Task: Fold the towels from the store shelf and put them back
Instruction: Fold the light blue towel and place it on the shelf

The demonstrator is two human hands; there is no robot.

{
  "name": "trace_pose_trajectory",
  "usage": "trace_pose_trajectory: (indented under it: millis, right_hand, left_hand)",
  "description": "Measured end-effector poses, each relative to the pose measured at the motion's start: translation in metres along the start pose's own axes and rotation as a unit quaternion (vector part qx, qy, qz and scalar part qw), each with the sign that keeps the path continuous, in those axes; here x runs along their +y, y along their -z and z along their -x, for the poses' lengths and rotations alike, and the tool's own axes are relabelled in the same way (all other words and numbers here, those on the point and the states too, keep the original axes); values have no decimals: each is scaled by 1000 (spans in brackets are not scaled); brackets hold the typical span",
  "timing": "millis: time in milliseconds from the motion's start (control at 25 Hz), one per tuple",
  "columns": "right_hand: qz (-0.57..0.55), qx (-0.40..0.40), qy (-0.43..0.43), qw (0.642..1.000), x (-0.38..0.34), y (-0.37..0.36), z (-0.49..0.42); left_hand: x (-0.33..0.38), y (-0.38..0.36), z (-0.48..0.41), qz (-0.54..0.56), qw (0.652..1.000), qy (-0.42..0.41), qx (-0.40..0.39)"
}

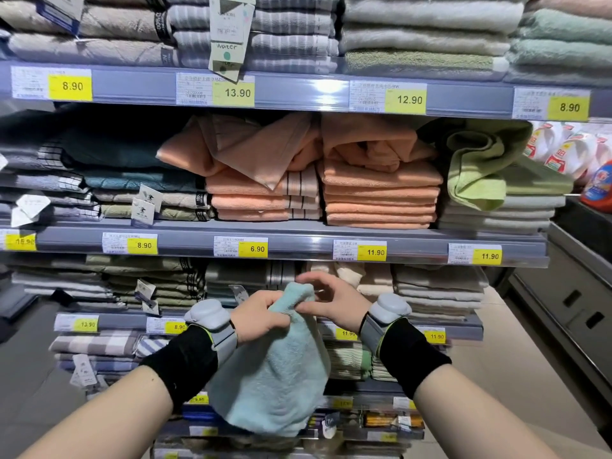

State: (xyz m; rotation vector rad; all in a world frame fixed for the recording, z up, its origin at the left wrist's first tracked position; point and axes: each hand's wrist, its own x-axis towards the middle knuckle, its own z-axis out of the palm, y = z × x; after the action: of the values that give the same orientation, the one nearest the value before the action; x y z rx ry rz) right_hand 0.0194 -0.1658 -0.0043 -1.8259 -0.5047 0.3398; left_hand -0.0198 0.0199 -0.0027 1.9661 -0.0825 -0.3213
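Observation:
A light teal towel (275,369) hangs in front of the store shelf (298,240), bunched at its top. My left hand (258,314) grips the bunched top edge from the left. My right hand (334,303) pinches the same top edge from the right, its other fingers spread above. The towel's lower part droops loosely between my forearms. On the middle shelf, rumpled peach towels (265,147) lie on neat peach stacks, and a crumpled green towel (477,167) spills over a grey stack.
Folded towel stacks fill every shelf level, with yellow price tags (253,249) along the rails. Detergent bottles (569,154) stand at the far right. A grey counter with a cabinet (576,293) runs along the right, with beige floor beside it.

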Motion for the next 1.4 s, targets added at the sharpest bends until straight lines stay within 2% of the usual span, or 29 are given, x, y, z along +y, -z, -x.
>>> trace_pose_trajectory:
  millis: [160,360,480,600,720,800,880,960,1040,1160,1280,1400]
  right_hand:
    - [111,6,65,992,-5,-5,2]
    - [165,-21,148,975,-20,-9,8]
    - [172,19,128,977,-20,-3,7]
    - [239,41,138,960,-20,6,3]
    - [264,-20,144,953,-24,12,6]
    - [281,-37,129,950,-27,17,7]
    - [309,-67,102,943,-29,21,9]
    - [331,-120,49,935,-24,28,11]
    - [328,-136,-12,935,-18,38,12]
    - [346,-101,-44,932,-13,59,15]
    - [365,-46,-20,930,-12,80,17]
    - [348,20,39,936,-18,91,19]
  left_hand:
    - [-2,9,3,-21,999,-41,11]
    - [20,28,7,-101,984,-112,-94]
    - [28,36,9,-117,980,-143,-69]
    - [33,37,7,-187,961,-196,-57]
    - [37,40,5,-317,925,-198,-62]
    - [38,47,3,-416,887,-200,-1]
    - [39,54,1,-414,874,-247,55]
    - [38,62,-1,-385,879,-274,62]
    - [37,71,0,-373,890,-255,58]
    - [36,82,5,-417,879,-223,62]
    - [31,99,10,-442,876,-182,71]
    - [26,114,16,-434,885,-153,70]
